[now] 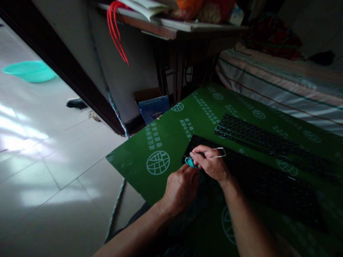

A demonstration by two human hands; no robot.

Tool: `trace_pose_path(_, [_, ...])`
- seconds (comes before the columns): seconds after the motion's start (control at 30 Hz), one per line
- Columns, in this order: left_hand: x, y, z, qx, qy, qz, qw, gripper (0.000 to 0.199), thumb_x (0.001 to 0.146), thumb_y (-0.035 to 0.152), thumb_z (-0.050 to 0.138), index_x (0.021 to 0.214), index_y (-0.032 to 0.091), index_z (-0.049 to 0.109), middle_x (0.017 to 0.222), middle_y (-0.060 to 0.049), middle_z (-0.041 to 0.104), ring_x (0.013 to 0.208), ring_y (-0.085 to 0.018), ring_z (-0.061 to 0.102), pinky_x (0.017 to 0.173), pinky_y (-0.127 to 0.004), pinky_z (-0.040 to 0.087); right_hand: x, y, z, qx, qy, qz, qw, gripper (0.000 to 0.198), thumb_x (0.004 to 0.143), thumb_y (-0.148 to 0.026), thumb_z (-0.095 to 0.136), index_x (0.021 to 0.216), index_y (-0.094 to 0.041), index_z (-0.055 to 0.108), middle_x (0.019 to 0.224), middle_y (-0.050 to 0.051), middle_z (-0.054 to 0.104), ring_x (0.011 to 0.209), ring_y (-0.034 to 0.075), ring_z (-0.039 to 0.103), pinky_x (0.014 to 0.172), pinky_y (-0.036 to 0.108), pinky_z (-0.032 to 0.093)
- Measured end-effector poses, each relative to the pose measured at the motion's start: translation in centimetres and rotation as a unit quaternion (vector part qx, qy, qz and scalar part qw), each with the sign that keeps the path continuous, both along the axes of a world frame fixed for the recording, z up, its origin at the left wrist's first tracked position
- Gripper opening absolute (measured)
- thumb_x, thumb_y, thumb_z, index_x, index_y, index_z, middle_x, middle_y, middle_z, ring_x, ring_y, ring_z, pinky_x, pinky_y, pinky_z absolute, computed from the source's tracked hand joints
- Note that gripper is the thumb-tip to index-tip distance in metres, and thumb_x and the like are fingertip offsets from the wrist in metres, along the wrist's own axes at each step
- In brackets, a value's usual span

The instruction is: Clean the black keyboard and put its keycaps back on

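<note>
My right hand [211,162] is closed in a pinch around a thin bent metal wire tool [222,152], whose squared loop sticks out to the right. My left hand [182,184] is closed just in front of it, nearly touching. Between the fingertips of both hands shows a small teal, cloth-like piece [190,162]; the left fingers hide part of it. Both hands are over the left end of a black keyboard base [252,175], which lies slantwise on a green printed board [134,153]. Behind the base, black keycaps [246,134] are laid out in keyboard rows.
A wooden table [171,33] with red cords [115,28] hanging over its edge stands at the back. Beneath it is a blue box [154,107]. A bed [281,82] lies at the right. On the tiled floor at left are a teal basin [30,73] and a shoe [77,103].
</note>
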State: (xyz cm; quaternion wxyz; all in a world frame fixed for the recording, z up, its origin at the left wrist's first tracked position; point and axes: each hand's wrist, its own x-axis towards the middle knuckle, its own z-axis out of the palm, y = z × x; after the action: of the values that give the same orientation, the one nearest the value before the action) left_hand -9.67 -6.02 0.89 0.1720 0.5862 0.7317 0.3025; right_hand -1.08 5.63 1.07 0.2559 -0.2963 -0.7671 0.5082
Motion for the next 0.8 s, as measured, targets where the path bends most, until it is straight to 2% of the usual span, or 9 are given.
trace_pose_path(0.2, [0.19, -0.07, 0.29, -0.003, 0.006, -0.011, 1.000, 0.021, 0.086, 0.013, 0.043, 0.070, 0.017, 0.056, 0.069, 0.000, 0.055, 0.057, -0.009, 0.051, 0.054, -0.019, 0.037, 0.19, 0.16, -0.07, -0.001, -0.011, 0.007, 1.000, 0.020, 0.083, -0.035, 0.056, 0.074, -0.018, 0.061, 0.057, -0.002, 0.059, 0.046, 0.009, 0.053, 0.046, 0.018, 0.043])
trace_pose_path(0.8, [0.65, 0.25, 0.10, 0.002, -0.015, -0.017, 1.000, 0.020, 0.087, 0.014, 0.043, 0.073, 0.016, 0.058, 0.071, -0.001, 0.055, 0.057, -0.009, 0.050, 0.055, -0.020, 0.037, 0.50, 0.38, 0.54, -0.003, -0.023, 0.008, 1.000, 0.020, 0.083, -0.034, 0.055, 0.071, -0.018, 0.059, 0.054, -0.003, 0.057, 0.046, 0.009, 0.053, 0.046, 0.017, 0.042])
